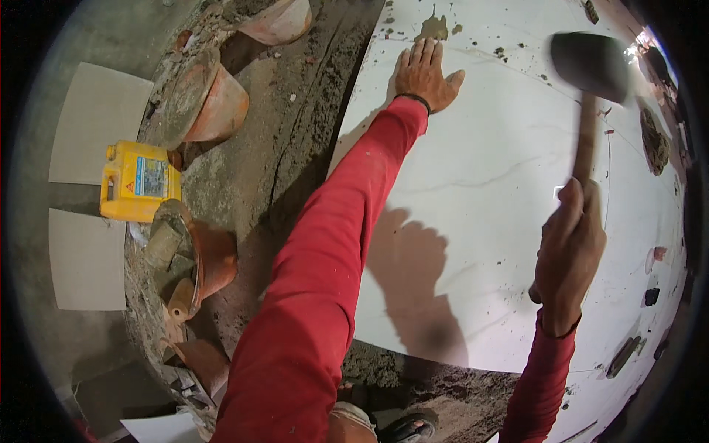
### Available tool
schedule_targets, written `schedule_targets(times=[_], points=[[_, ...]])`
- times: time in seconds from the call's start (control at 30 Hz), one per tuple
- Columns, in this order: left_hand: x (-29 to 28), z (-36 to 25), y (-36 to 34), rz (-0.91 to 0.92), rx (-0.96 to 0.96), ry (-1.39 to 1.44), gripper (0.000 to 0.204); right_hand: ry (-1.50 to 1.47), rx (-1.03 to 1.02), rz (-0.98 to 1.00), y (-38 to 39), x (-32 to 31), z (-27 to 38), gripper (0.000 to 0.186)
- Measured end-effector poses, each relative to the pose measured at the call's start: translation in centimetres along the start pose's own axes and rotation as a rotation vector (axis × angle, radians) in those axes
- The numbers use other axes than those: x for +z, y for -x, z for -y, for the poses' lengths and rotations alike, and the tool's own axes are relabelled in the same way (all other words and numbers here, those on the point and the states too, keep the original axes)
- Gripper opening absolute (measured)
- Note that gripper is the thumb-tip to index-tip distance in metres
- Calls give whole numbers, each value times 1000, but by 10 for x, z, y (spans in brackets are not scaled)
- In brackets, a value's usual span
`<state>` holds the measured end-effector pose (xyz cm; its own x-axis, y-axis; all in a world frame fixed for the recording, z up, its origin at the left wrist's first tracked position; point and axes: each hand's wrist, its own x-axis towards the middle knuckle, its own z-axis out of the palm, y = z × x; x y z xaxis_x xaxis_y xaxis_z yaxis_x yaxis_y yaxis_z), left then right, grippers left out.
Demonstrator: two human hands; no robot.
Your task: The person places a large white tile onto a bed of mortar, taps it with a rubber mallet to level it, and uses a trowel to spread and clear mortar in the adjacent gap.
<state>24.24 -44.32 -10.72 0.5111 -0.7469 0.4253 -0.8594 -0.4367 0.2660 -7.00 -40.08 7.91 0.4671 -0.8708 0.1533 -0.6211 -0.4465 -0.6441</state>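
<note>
My left hand [428, 77] lies flat with spread fingers on a large white veined tile [473, 155], near its upper left part. My right hand [569, 247] grips the wooden handle of a rubber mallet [589, 65], whose dark, slightly blurred head is raised over the tile's upper right; whether it touches is unclear. A shadow of a hand falls on the tile between my red-sleeved arms. Grey mortar spots lie on the upper tile.
Rough mortar [273, 125] borders the tile at left and bottom, with several orange buckets [221, 107], a yellow jerrycan [136, 199] and pale loose boards [88, 258] farther left. Dark spacer-like bits [651, 297] lie along the right. A sandalled foot [410, 427] shows at the bottom.
</note>
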Motion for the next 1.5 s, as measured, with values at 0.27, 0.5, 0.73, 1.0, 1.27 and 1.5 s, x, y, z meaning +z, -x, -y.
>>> schedule_targets(times=[0.27, 0.5, 0.73, 1.0, 1.27, 1.5], points=[[2, 8, 3, 81, -46, -69, 80, 350, -291, 80, -6, 26, -63, 31], [-6, -1, -2, 90, -41, -49, 80, -265, -189, -185, -8, 38, -67, 22], [0, 1, 4, 93, -50, -40, 80, -11, 2, 44, 16, 6, -21, 30], [2, -1, -2, 83, -33, -71, 81, 361, -108, 213, 39, 25, -60, 22], [-3, 0, -4, 90, -32, -68, 80, 466, -110, 355, 45, 30, -82, 22], [-8, -7, -4, 117, -42, -40, 81, -579, -45, -96, 61, 19, -58, 23]])
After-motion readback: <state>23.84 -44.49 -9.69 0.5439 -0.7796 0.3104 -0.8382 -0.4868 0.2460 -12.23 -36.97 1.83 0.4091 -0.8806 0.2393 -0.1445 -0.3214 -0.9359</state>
